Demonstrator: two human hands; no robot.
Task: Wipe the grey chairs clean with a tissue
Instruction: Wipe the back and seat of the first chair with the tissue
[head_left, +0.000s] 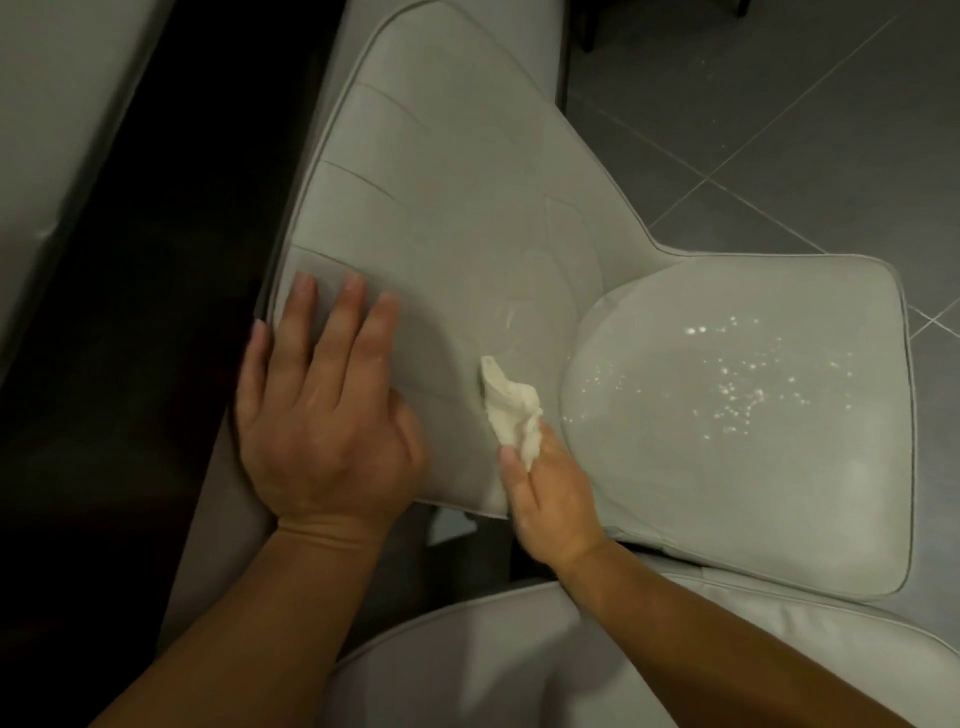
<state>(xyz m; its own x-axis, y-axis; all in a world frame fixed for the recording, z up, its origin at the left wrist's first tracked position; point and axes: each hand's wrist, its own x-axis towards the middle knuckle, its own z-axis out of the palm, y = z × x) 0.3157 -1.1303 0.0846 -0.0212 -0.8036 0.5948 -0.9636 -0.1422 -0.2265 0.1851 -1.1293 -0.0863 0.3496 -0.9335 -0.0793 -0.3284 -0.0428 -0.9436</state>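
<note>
Far left: a pale grey padded surface runs along the edge of view, and beside it a dark, near-black strip cuts diagonally down the frame; what either one belongs to, I cannot tell.

Left hand: here is the left hand, laid palm-down on the lower edge of the backrest, fingers straight and slightly spread, gripping nothing, just resting flat on the leather.

Backrest: the pale grey leather chair backrest with its piped edge and curved stitched seams fills the middle, seen from above, and a faint damp smear shows on it just above the tissue.

Tissue: the crumpled white tissue sits against the backrest close to where it meets the seat, sticking up out of the right hand's fingers.

Right hand: the right hand reaches in from the bottom right, fingers closed around the lower end of the tissue and pinching it; it is slightly blurred.

Seat: the rounded pale grey leather seat cushion lies to the right, with small bright droplets scattered across its middle.

Bottom: another pale grey leather chair part curves across the lower frame under both forearms.

Far right: dark grey floor tiles with thin pale grout lines lie beyond the chair.
</note>
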